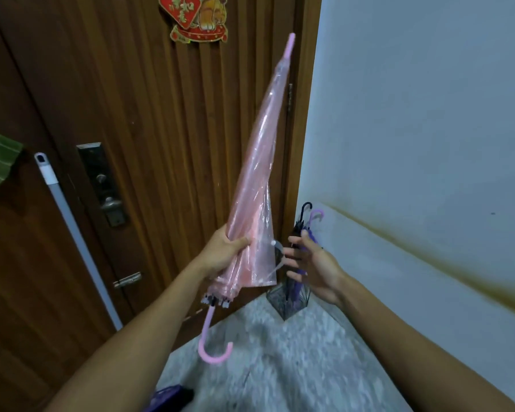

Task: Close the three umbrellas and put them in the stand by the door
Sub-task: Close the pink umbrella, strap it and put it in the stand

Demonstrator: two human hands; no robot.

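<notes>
Pink translucent plastic fills the middle of the head view: the pink umbrella (259, 162) is folded, tip up toward the door (149, 114), its hooked handle (213, 343) hanging low. The left hand (223, 251) is wrapped around the lower canopy, fingers closed on the gathered folds. The right hand (312, 260) sits just to the right with fingers spread and loosely curled, closed on nothing that I can make out; it is near the clear closure strap (275, 257) dangling from the canopy.

Further off, in the corner between door and wall (428, 114), the wire stand (286, 301) already holds two umbrellas — a black umbrella (302, 215) and a purple umbrella (309, 233), handles up.

The step in hand looks like tidying and fastening the canopy. To do it well, I would keep the left grip firm so the folds stay gathered, wind the loose panels one way, draw the strap snug and fasten it — then turn the umbrella tip-down and lower it into a free gap in the stand without snagging the other handles.
</notes>
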